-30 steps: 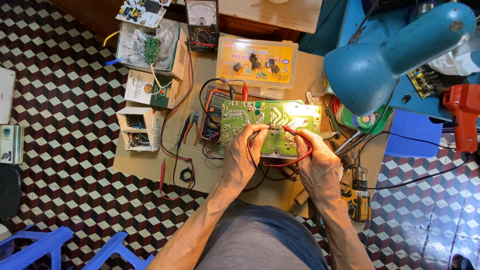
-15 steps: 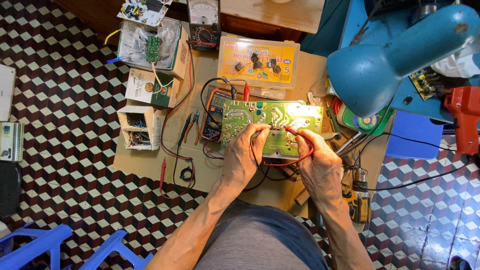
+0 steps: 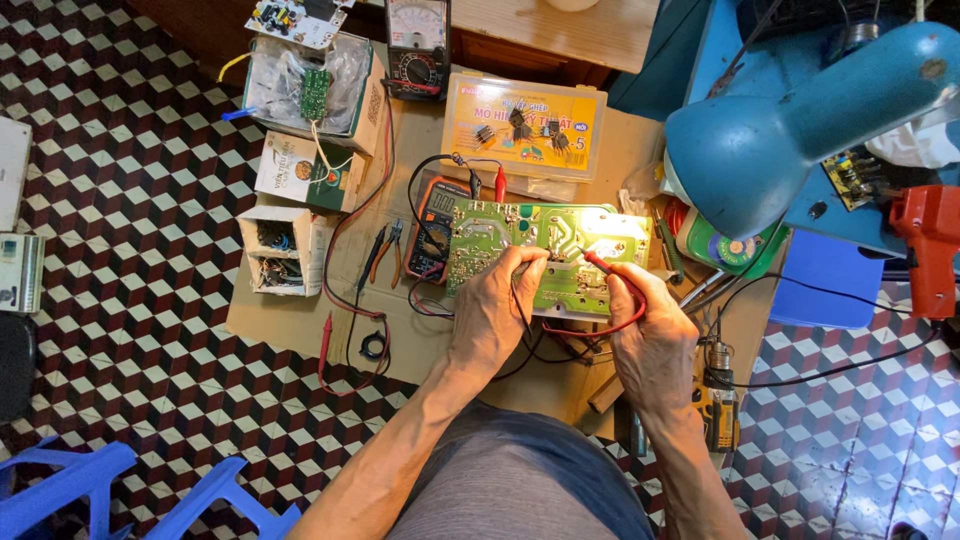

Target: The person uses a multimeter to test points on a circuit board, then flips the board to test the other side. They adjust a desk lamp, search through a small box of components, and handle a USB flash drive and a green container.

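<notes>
A green circuit board (image 3: 560, 245) lies solder side up on a cardboard sheet (image 3: 290, 325), lit by a lamp. My left hand (image 3: 490, 310) rests on the board's near edge and pinches a black test probe against it. My right hand (image 3: 650, 335) holds a red test probe (image 3: 603, 264) with its tip touching the board near the middle. Both probe leads curl back under my hands. An orange-cased digital multimeter (image 3: 432, 230) sits just left of the board.
A blue desk lamp (image 3: 800, 120) hangs over the right side. A yellow-lidded parts box (image 3: 525, 125), an analogue meter (image 3: 418, 45), small cardboard boxes (image 3: 285, 245) and pliers (image 3: 385, 250) lie around. A red drill (image 3: 930, 250) is at right. Blue stool (image 3: 90, 490) at lower left.
Both hands stay on the board with only slight shifts of the probe tips. Nothing else has moved.
</notes>
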